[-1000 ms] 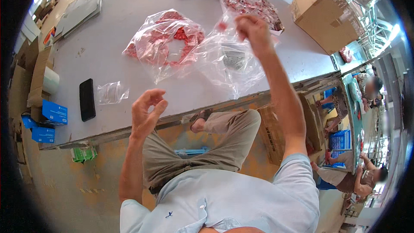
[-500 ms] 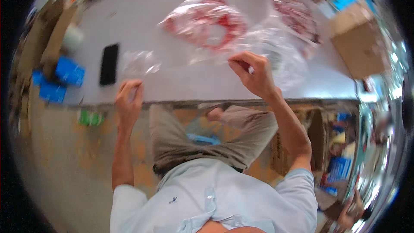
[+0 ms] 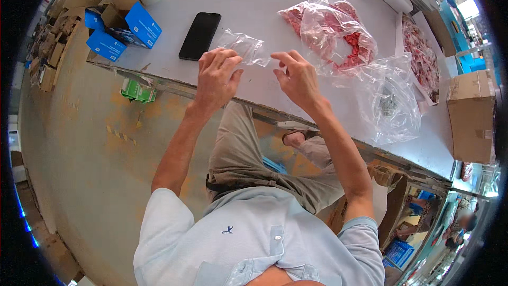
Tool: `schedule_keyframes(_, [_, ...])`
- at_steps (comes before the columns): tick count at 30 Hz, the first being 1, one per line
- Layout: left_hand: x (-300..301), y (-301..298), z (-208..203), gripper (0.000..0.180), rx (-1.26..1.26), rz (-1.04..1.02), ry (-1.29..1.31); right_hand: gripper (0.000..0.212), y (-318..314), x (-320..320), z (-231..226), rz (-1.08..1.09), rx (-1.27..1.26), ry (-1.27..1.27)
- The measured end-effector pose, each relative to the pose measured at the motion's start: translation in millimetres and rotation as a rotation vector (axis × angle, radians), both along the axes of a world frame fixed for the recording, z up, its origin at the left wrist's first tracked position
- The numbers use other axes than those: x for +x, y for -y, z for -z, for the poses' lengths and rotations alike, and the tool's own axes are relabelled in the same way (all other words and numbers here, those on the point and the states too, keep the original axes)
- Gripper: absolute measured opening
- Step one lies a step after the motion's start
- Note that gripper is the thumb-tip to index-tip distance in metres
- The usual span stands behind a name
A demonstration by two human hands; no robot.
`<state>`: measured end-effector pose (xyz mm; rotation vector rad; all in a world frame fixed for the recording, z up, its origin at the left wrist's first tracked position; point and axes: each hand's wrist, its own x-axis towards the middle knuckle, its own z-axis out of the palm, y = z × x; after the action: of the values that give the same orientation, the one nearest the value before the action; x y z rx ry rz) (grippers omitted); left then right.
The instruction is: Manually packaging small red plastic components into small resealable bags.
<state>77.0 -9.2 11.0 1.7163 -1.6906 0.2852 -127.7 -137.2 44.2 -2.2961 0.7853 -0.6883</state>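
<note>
Both the left hand [image 3: 216, 82] and the right hand [image 3: 300, 82] reach over the near edge of a pale surface [image 3: 254, 0], towards a small clear bag [image 3: 244, 47]. Each grip is spread, thumb apart from curled fingers, with nothing seen pinched. The bag lies flat just beyond the left fingertips and just beside the right ones; whether any finger touches it, I cannot tell. Its spot close to the front edge seems to suit a short reach from either side. Left of it, a black phone [image 3: 200, 36] lies face up, probably set aside to give the hands room. To the right rests a large clear bag of red pieces [image 3: 312, 18], apparently slack enough to slump outward. Nearer the edge lies another clear bag [image 3: 370, 90], something grey [image 3: 390, 103] inside. Blue boxes [image 3: 143, 26] stand at the left end, likely out of the elbows' way.
</note>
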Motion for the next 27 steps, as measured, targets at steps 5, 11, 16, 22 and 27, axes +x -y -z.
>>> schedule_keyframes(5, [-4.7, 14.6, 8.3, 0.042, 0.093, -0.016, -0.069, 0.017, 15.2, 29.8, 24.1, -0.017, -0.297, -0.054])
schedule_keyframes(11, [-29.3, 9.9, 5.4, 0.047, 0.239, -0.017, -0.063, 0.012, 11.1, 0.6, 36.6, 0.018, -0.298, 0.027])
schedule_keyframes(16, [-46.5, 12.0, 7.7, 0.048, 0.233, -0.05, -0.064, 0.014, -3.3, -30.4, 22.6, 0.079, -0.352, 0.063])
schedule_keyframes(22, [-44.8, 13.1, 8.7, 0.048, 0.183, -0.066, 0.022, 0.01, -5.2, -40.6, 5.2, 0.165, -0.212, 0.257])
schedule_keyframes(27, [-53.3, 11.6, -4.0, 0.047, -0.009, -0.079, -0.08, 0.008, -8.4, -49.0, 9.8, 0.198, 0.406, 0.498])
